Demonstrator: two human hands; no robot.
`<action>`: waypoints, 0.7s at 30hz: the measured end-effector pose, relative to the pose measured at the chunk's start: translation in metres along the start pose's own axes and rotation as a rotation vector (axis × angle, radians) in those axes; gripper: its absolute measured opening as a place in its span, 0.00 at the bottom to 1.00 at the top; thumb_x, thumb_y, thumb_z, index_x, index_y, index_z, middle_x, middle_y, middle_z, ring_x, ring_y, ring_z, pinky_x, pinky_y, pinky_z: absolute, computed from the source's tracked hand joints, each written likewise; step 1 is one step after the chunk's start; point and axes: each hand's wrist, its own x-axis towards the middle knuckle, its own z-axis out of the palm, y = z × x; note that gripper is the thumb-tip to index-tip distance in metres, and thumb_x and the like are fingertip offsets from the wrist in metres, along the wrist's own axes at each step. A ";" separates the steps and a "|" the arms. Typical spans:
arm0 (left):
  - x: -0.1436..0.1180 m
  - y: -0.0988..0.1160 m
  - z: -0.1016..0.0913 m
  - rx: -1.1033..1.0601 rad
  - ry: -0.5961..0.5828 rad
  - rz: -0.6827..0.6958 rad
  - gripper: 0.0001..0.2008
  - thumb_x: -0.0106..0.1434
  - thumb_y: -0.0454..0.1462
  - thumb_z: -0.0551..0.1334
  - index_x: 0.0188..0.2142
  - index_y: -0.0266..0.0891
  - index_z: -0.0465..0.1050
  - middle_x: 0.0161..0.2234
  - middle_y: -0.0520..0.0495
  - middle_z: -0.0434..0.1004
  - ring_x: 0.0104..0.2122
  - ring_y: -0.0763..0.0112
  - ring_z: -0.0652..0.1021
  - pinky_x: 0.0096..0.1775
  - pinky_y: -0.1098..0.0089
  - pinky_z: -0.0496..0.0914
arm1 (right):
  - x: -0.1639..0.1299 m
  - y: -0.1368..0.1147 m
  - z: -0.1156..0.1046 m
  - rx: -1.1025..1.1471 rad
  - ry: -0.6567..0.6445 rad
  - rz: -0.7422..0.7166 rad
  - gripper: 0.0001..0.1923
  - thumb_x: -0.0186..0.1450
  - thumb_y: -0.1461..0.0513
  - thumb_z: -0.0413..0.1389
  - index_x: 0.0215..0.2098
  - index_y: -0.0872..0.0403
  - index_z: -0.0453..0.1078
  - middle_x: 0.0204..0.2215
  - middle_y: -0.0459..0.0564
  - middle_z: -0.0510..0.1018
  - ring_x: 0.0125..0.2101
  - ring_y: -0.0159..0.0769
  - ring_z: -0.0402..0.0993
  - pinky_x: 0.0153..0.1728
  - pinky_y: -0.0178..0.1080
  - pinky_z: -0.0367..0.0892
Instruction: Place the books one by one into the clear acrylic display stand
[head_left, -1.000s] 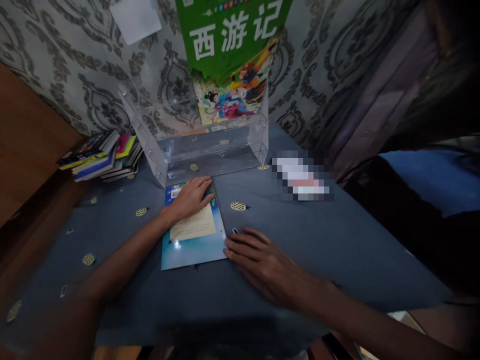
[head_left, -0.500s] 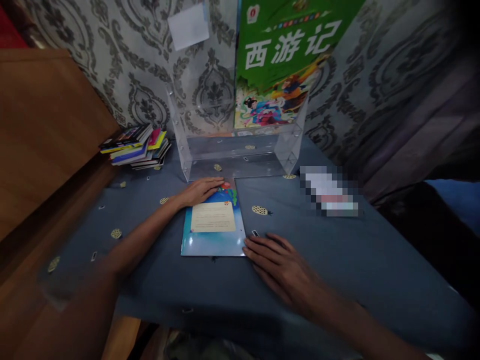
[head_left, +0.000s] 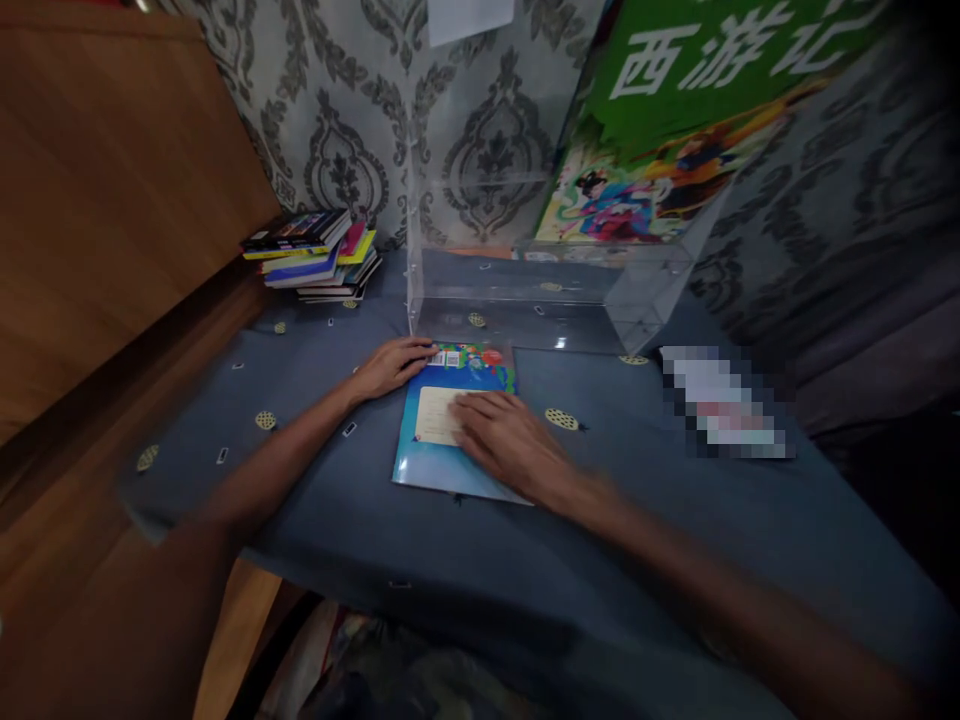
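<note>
A thin blue book lies flat on the cloth-covered table, back cover up, with a barcode near its top edge and a pale text panel. At the book's upper left corner rests my left hand, fingers stretched over the edge. My right hand lies flat across the right half of the cover, its fingertips over the text panel and hiding part of it. Neither hand grips the book. Just behind the book stands a clear plastic rack, its front edge close to the book's top.
A large green picture book leans upright in the right part of the rack. Several books are stacked at the back left beside a wooden panel. A blurred-out flat object lies at the right on the dark blue tablecloth.
My right hand has moved from the book's lower right corner up onto its cover. My left hand has shifted outward to the upper left corner. The view has turned slightly.
</note>
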 end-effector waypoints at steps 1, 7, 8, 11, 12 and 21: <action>0.000 -0.001 0.001 -0.006 0.006 -0.002 0.21 0.75 0.42 0.51 0.61 0.38 0.70 0.61 0.39 0.71 0.59 0.59 0.73 0.60 0.57 0.67 | 0.013 -0.004 0.008 -0.001 -0.046 -0.011 0.20 0.73 0.58 0.49 0.59 0.58 0.71 0.59 0.61 0.75 0.60 0.51 0.69 0.59 0.57 0.65; 0.000 -0.004 0.002 -0.039 0.010 0.038 0.20 0.74 0.40 0.52 0.60 0.36 0.71 0.60 0.38 0.72 0.59 0.60 0.74 0.59 0.58 0.67 | 0.030 -0.048 0.039 0.053 -0.183 -0.247 0.27 0.75 0.54 0.47 0.66 0.62 0.61 0.66 0.60 0.65 0.69 0.48 0.54 0.69 0.56 0.50; 0.000 -0.004 0.002 -0.037 0.012 0.040 0.20 0.74 0.40 0.52 0.60 0.36 0.71 0.60 0.38 0.72 0.59 0.60 0.74 0.59 0.58 0.68 | 0.027 -0.051 0.039 0.073 -0.188 -0.289 0.28 0.75 0.53 0.46 0.67 0.61 0.61 0.66 0.60 0.65 0.69 0.46 0.53 0.69 0.55 0.50; 0.000 -0.004 0.002 -0.032 0.020 0.031 0.20 0.74 0.40 0.52 0.60 0.37 0.70 0.60 0.38 0.72 0.58 0.60 0.74 0.59 0.58 0.68 | 0.019 -0.041 0.036 0.111 -0.196 -0.296 0.31 0.75 0.49 0.43 0.68 0.59 0.59 0.68 0.59 0.62 0.69 0.44 0.53 0.69 0.53 0.50; 0.000 -0.004 0.002 -0.031 0.019 0.027 0.20 0.74 0.40 0.52 0.60 0.37 0.70 0.61 0.38 0.72 0.58 0.60 0.74 0.59 0.58 0.68 | 0.019 -0.031 0.035 0.112 -0.193 -0.263 0.32 0.75 0.47 0.42 0.69 0.59 0.58 0.68 0.59 0.61 0.69 0.44 0.53 0.69 0.53 0.50; -0.002 -0.001 0.003 0.009 0.014 -0.021 0.21 0.75 0.44 0.50 0.60 0.40 0.71 0.61 0.41 0.72 0.59 0.60 0.73 0.59 0.56 0.67 | 0.026 0.072 0.021 -0.070 -0.087 0.336 0.33 0.75 0.50 0.39 0.70 0.64 0.54 0.70 0.64 0.56 0.70 0.48 0.49 0.68 0.53 0.52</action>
